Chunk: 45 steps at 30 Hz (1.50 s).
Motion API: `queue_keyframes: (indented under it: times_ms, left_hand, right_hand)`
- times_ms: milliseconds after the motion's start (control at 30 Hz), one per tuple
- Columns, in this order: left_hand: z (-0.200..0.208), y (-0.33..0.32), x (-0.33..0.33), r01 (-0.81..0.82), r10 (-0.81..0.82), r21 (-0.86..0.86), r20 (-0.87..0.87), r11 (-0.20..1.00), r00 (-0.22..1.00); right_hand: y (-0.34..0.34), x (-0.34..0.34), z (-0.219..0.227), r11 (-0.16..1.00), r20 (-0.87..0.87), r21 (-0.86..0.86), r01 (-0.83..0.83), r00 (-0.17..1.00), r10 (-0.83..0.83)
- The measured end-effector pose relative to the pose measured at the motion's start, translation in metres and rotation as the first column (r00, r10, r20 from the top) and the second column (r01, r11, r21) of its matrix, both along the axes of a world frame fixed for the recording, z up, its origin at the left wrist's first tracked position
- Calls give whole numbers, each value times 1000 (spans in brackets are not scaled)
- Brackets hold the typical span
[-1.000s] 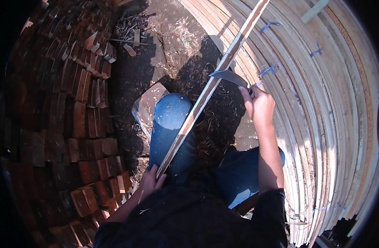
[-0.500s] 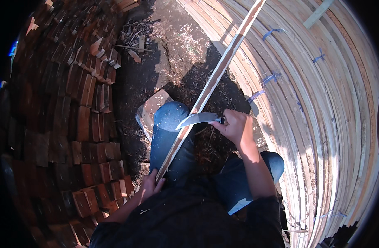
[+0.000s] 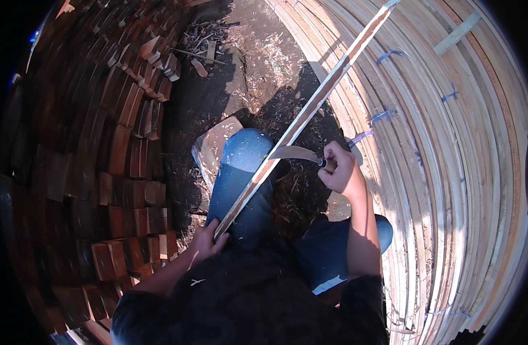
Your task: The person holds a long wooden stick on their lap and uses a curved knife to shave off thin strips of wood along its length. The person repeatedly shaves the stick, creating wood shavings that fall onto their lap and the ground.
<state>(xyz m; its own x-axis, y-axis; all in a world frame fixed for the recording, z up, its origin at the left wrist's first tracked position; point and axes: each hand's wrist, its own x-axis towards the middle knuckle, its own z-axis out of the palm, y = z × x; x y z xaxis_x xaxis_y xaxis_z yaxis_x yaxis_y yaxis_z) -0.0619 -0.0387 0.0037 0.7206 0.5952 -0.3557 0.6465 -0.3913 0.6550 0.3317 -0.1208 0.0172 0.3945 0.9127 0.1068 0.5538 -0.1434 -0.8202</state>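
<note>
A long thin wooden strip (image 3: 313,106), brown along its middle with pale edges, slants from my lap up to the far right, crossing my raised left knee. Around its near end my left hand (image 3: 205,241) is closed, close against my body. My right hand (image 3: 343,171) grips the handle of a curved knife (image 3: 298,152), right of the strip. The broad blade points left, and its tip end meets the strip's edge just beside the knee. Most of the handle is hidden in my fingers.
Stacked reddish-brown wood blocks (image 3: 123,215) form a wall on the left. Long pale wooden strips (image 3: 425,190), bundled with blue ties (image 3: 385,115), curve along the right. A flat board (image 3: 213,146) lies by my left knee. Shavings (image 3: 278,60) and scraps (image 3: 199,69) litter the ground.
My right hand has moved a little to the right and up, drawing the knife so less blade crosses the strip. The strip's far end has swung right. My left hand keeps its hold.
</note>
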Motion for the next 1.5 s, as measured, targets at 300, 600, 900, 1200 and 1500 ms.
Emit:
queue_keyframes:
  times_ms: [300, 600, 900, 1200, 1500]
  left_hand:
    - [10, -3, 7, -30, 30, 13, 0, 999, 1000]
    - [3, -6, 7, -76, 72, 45, 77, 996, 994]
    - [2, -3, 5, -95, 96, -13, 115, 995, 989]
    - [0, 3, 4, -74, 78, -39, 119, 996, 990]
    - [4, 4, 7, -96, 105, -74, 118, 993, 988]
  right_hand:
    - [-11, 6, 9, 989, -480, 103, 110, 876, -47]
    - [-3, -18, 8, 992, -430, -14, -124, 897, 106]
    - [-5, -18, 11, 982, -424, -138, -126, 904, 56]
    - [6, -53, 11, 969, -320, -49, -244, 922, 216]
    - [-15, -55, 18, 970, -147, -56, -235, 963, 225]
